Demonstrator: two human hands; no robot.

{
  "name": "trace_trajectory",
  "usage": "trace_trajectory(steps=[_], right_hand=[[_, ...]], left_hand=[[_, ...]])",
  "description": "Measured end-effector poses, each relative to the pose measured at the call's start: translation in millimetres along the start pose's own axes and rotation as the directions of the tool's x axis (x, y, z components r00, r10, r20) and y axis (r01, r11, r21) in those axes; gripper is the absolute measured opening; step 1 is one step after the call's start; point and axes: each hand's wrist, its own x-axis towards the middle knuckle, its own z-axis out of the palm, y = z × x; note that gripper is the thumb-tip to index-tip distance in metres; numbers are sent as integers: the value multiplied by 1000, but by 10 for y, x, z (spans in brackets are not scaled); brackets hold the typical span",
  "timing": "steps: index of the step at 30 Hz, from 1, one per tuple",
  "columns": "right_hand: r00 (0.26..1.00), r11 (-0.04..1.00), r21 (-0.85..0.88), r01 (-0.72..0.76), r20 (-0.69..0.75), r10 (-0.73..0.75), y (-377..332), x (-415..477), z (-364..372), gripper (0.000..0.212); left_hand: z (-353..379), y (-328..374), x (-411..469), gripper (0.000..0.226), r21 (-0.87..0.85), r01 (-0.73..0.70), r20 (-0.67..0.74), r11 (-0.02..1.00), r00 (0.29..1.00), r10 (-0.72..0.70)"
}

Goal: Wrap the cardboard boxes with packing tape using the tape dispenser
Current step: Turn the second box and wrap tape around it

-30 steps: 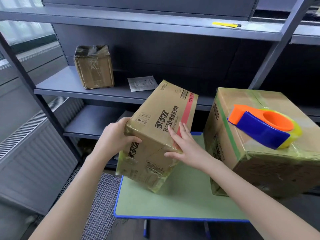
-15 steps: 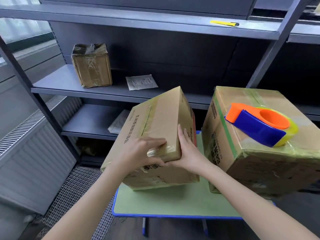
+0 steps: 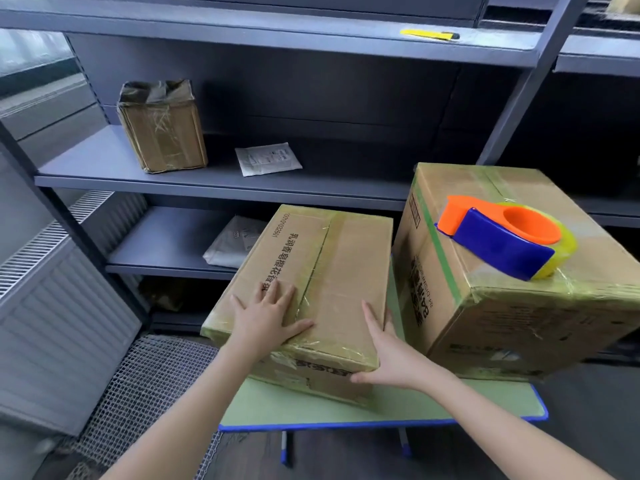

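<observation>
Three cardboard boxes are in view, along with one tape dispenser and two hands. The printed box (image 3: 346, 258) lies flat on the small green table (image 3: 415, 403), glossy tape already over its top seam and edges, and its near left corner juts past the table's edge. The left hand (image 3: 266, 317) lies flat on the box's top with fingers spread, gripping nothing. The right hand (image 3: 391, 358) is also open, its straight fingers against the box's right side at the near corner and its thumb along the front face. The larger taped box (image 3: 540, 327) stands just beside on the right, leaving only a narrow gap where those fingers sit. The orange and blue tape dispenser (image 3: 502, 240), loaded with a yellowish roll, rests on top of it, apart from both hands. The small taped box (image 3: 162, 133) stands on the middle shelf of the grey shelving unit (image 3: 207, 188), which rises close behind the table. Two flat pale packets lie there, one (image 3: 268, 159) on the middle shelf and one (image 3: 232, 242) on the shelf below. One yellow utility knife (image 3: 429, 34) lies on the upper shelf. A radiator (image 3: 52, 306) and a metal floor grate (image 3: 138, 393) are on the left.
</observation>
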Motion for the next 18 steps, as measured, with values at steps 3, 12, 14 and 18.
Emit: trace_trajectory(steps=[3, 12, 14, 18], right_hand=[[999, 1000, 3, -10, 36, 10, 129, 9, 61, 131], [998, 999, 14, -35, 58, 34, 119, -24, 36, 132], [997, 998, 42, -43, 65, 40, 119, -18, 29, 136], [997, 990, 128, -62, 46, 56, 97, 11, 32, 134]], left_hand=[[161, 138, -3, 112, 63, 23, -52, 998, 998, -20], [140, 68, 11, 98, 50, 15, -105, 999, 994, -9], [102, -13, 20, 107, 37, -4, -146, 999, 989, 10], [36, -129, 99, 79, 30, 10, -113, 999, 994, -7]])
